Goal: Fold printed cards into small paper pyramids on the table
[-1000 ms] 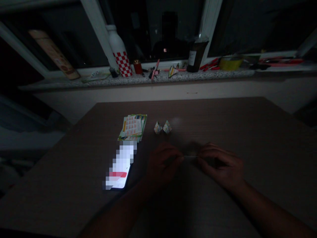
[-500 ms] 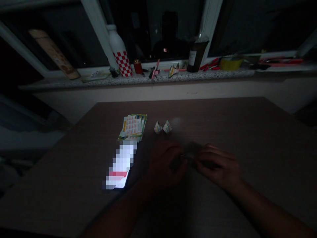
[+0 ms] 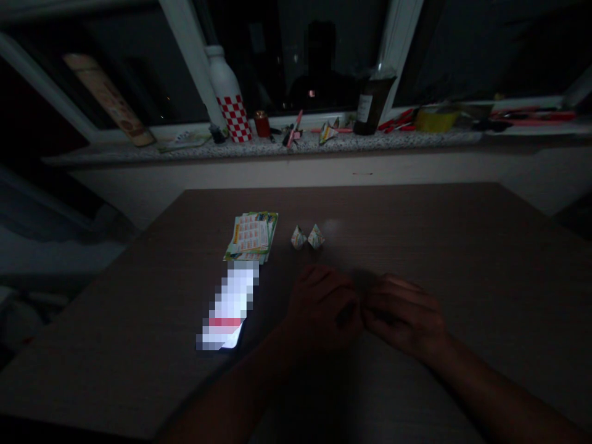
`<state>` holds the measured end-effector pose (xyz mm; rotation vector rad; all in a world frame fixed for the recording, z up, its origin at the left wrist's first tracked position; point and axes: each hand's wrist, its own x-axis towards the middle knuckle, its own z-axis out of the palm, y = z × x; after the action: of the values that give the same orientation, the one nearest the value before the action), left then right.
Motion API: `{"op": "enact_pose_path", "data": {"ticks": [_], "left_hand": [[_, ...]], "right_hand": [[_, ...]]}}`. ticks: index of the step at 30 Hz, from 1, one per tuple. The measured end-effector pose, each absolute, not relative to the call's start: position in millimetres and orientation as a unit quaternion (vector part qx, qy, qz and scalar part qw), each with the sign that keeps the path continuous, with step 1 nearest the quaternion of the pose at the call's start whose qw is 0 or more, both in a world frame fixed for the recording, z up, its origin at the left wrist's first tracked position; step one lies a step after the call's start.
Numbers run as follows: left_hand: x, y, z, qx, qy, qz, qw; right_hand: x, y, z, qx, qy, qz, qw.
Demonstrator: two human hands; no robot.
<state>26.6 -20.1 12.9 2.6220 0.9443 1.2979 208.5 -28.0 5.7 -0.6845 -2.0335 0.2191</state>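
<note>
My left hand (image 3: 326, 308) and my right hand (image 3: 404, 314) meet over the table, fingertips nearly touching. Both have curled, pinching fingers. Whatever lies between them is hidden by the fingers and the dim light. Just beyond my left hand, two small folded paper shapes (image 3: 316, 237) with pointed tops stand side by side on the wooden table (image 3: 416, 228). Left of them lies a stack of printed paper sheets (image 3: 250, 237). Nearer to me is a phone (image 3: 229, 308) with a bright, blurred-out screen.
Behind the table runs a speckled stone sill (image 3: 277, 145) under dark windows. On it stand a white bottle with red checks (image 3: 234, 111), a small red jar (image 3: 262, 124), a dark pouch (image 3: 367, 111), a folded paper piece (image 3: 328, 132) and a yellow container (image 3: 436, 120).
My left hand has moved right, closing the gap to my right hand. A thin, pale-edged piece seen between the fingertips before is now hidden. The whole view has shifted slightly.
</note>
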Motion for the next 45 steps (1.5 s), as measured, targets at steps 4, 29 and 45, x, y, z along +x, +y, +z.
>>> {"op": "enact_pose_path", "data": {"ticks": [4,29,45], "left_hand": [[23,-17,14,0.853,0.312,0.417,0.025],[19,-17,16,0.863,0.304,0.381,0.135],[30,-19,7,0.846,0.26,0.43,0.177]], "right_hand": [[208,-29,9,-0.269,-0.828,0.076,0.485],[212,-27,8,-0.304,-0.794,0.134,0.509],[209,-27,7,-0.278,-0.799,0.163,0.508]]}}
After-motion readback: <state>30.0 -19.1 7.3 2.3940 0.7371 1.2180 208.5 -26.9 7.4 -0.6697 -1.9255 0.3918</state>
